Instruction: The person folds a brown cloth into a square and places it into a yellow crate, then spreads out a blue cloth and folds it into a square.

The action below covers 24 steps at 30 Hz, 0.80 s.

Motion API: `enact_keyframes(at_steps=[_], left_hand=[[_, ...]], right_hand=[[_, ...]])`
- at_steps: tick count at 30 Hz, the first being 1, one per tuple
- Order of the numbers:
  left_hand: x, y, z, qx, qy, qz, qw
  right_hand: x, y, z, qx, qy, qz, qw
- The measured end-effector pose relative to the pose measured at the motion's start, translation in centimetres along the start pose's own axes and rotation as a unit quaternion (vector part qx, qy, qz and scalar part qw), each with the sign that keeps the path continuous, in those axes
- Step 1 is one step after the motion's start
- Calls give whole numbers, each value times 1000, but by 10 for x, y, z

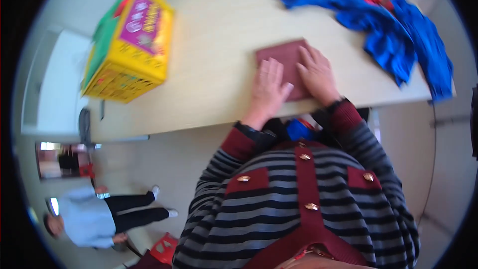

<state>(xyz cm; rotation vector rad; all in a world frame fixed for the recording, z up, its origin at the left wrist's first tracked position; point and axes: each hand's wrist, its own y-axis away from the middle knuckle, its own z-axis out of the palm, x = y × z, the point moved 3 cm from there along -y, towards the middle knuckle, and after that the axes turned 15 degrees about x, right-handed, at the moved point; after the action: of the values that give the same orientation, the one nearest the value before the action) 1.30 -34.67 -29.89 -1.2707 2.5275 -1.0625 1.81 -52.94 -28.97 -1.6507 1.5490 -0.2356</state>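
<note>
Under left hand point(269, 87) and right hand point(319, 77): flat rectangular maroon piece point(290, 64), plain. Right of both: crumpled blue fabric point(383, 40), solid. Left of both: boxy yellow basket point(157, 67), purple panel point(140, 24).

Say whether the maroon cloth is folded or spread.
Folded, it seems: the maroon cloth is a compact rectangle beneath the left hand and right hand; blur hides any layers.
</note>
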Motion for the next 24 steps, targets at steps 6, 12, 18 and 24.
enact_keyframes(at_steps=[6, 12, 18, 24], left_hand=[[-5, 22, -30, 92, 141, -160, 973], [-17, 73, -93, 197, 56, -237, 950], [-47, 150, -112, 95, 220, -553, 798], [-36, 149, -124, 177, 626, -628, 426]], right_hand=[[23, 17, -1, -40, 64, 19, 997], [-26, 20, 8, -125, 5, -27, 992], [-95, 29, 28, -155, -74, -124, 977], [-143, 42, 33, -181, -145, -183, 955]])
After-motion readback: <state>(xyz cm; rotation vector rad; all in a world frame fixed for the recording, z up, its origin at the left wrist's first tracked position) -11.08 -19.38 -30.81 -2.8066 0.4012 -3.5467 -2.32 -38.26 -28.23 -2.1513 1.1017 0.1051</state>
